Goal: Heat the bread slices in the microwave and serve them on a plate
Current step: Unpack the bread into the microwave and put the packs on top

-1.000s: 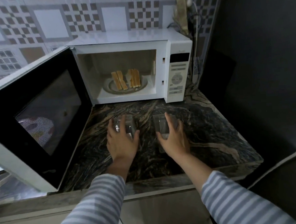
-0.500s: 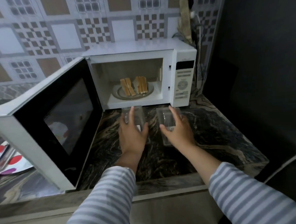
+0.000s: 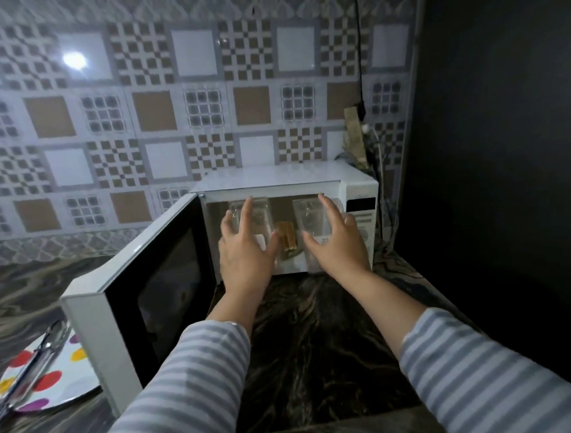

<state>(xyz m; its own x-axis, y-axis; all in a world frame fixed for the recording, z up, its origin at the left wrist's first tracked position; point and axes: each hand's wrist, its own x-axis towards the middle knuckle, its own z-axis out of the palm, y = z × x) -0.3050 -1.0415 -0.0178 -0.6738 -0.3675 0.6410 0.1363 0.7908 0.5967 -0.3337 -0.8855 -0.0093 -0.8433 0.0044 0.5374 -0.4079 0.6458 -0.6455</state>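
I hold a clear glass [image 3: 252,218] in my left hand [image 3: 246,256] and another [image 3: 310,216] in my right hand [image 3: 340,246] at the open microwave [image 3: 285,180]; bread [image 3: 287,236] stands inside, light, soft, best lifted by its crusts.

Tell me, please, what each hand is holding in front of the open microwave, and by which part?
Each holds a clear glass tumbler by its side wall: the left hand one tumbler, the right hand the other.

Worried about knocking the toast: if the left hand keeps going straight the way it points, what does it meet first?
Likely the bread slices in the open microwave; the left hand holds a clear glass, and depth is unclear.
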